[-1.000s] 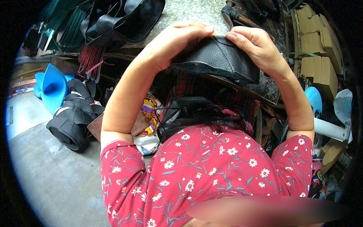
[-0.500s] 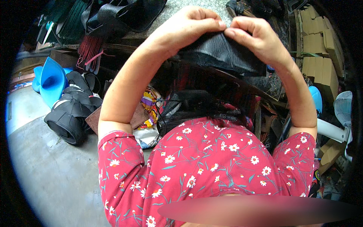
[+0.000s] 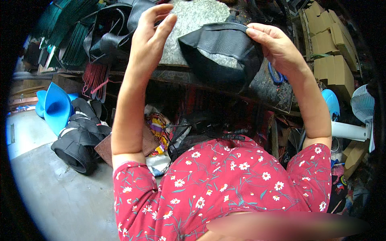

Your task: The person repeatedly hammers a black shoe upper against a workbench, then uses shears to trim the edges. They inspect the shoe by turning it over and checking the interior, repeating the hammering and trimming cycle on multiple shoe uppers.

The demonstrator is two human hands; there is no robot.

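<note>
My right hand (image 3: 275,45) pinches the upper right edge of a black leather piece (image 3: 225,36) between thumb and fingers. This soft, grained piece curves round an opening, like a shoe upper, and hangs over the front edge of a speckled grey stone slab (image 3: 193,14). To its left my left hand (image 3: 153,32) is raised, thumb and fingers apart, holding nothing. Just behind and left of that hand lie more black leather pieces (image 3: 110,38) in a heap.
A blue-handled tool (image 3: 275,74) lies right of the slab on the dark bench. Tan blocks (image 3: 333,72) are stacked far right, above a white fan (image 3: 362,104). Rolled black pieces (image 3: 76,144) and blue foam sheets (image 3: 56,106) sit at left. Red strips (image 3: 95,80) hang from the bench.
My left hand has let go of the leather piece and moved left, its fingers parting. The piece has swung open, showing its opening, still held by my right hand.
</note>
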